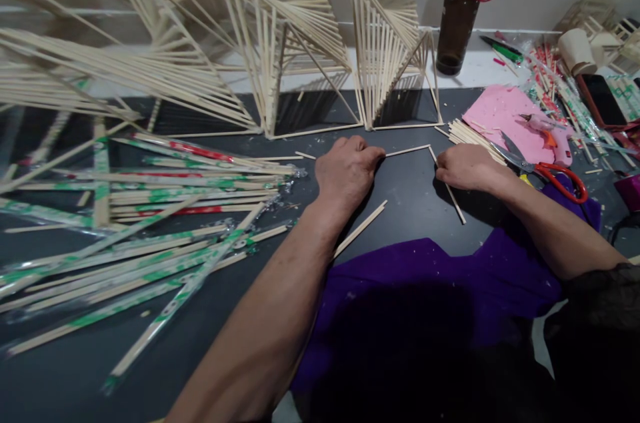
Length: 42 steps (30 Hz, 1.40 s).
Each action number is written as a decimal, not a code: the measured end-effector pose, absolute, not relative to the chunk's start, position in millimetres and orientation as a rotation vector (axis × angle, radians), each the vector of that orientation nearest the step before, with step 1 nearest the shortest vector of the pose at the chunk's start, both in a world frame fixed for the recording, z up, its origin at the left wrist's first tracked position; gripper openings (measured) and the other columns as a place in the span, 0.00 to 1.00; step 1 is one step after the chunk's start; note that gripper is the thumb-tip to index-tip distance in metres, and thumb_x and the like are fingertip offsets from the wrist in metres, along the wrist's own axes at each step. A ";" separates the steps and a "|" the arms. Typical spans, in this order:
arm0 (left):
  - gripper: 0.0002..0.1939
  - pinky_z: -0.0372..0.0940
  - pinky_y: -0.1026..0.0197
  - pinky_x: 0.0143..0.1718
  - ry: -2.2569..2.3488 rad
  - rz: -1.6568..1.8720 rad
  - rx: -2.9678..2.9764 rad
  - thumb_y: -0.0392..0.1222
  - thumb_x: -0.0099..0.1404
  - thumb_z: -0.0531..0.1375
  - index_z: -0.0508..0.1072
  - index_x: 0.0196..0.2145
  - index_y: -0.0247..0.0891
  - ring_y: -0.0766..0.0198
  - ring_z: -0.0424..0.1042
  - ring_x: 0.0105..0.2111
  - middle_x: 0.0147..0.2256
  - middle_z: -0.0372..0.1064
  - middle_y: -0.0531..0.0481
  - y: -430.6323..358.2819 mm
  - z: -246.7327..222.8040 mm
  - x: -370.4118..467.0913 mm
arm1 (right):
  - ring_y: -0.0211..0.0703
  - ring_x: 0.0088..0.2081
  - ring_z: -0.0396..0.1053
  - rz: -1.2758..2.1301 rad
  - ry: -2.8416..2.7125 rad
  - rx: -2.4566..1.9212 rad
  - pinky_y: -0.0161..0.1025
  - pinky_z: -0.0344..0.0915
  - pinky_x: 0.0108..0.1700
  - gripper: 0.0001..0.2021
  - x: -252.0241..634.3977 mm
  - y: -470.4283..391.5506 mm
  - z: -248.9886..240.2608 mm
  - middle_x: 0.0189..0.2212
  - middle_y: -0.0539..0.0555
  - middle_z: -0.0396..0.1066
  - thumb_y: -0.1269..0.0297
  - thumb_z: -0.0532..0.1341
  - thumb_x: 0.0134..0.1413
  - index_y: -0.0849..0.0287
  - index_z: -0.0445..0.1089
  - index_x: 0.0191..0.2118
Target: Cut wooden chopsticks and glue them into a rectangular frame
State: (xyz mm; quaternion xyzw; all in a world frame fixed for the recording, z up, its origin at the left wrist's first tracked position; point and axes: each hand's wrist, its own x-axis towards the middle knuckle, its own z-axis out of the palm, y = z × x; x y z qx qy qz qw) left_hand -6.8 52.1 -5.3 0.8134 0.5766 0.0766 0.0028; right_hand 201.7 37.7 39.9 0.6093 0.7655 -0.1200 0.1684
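Observation:
Two thin wooden sticks meet at a corner on the dark table [400, 189]. My left hand [347, 169] has its fingers pressed together on the near-horizontal stick [413, 150]. Around the upper part of the slanting stick [455, 204], my right hand [467, 166] is closed. Just below my left hand lies a pair of loose sticks [361, 229]. Beside my right hand a bundle of bare sticks [475, 139] is fanned out.
Stick structures [385, 56] stand along the back, with a bottle [457, 19] near them. Wrapped chopsticks [165, 249] cover the left. At right are scissors [560, 181], a glue gun [543, 126] on pink material [500, 106], and a phone [600, 99]. Purple cloth [395, 263] lies in front.

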 end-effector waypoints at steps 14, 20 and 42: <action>0.16 0.53 0.58 0.26 1.807 0.349 2.598 0.42 0.69 0.52 0.80 0.42 0.47 0.53 0.68 0.40 0.39 0.74 0.44 55.4 -13.6 -7.2 | 0.58 0.44 0.74 -0.323 2.210 1.694 0.42 0.62 0.35 0.20 202.8 36.3 42.9 0.40 0.66 0.77 0.60 0.51 0.58 0.63 0.78 0.44; 0.16 0.54 0.57 0.26 1.788 0.375 2.612 0.43 0.69 0.52 0.80 0.42 0.47 0.52 0.67 0.40 0.38 0.73 0.43 55.8 -15.5 -9.0 | 0.59 0.43 0.74 -0.290 2.244 1.734 0.43 0.63 0.35 0.22 203.5 35.1 40.2 0.37 0.68 0.77 0.55 0.52 0.59 0.64 0.78 0.42; 0.18 0.58 0.56 0.31 1.676 0.767 2.670 0.49 0.69 0.51 0.80 0.38 0.43 0.53 0.71 0.38 0.36 0.76 0.44 57.9 -17.8 -14.4 | 0.48 0.38 0.70 0.024 1.901 2.544 0.41 0.60 0.35 0.19 336.5 22.7 84.1 0.36 0.61 0.75 0.51 0.55 0.59 0.60 0.76 0.41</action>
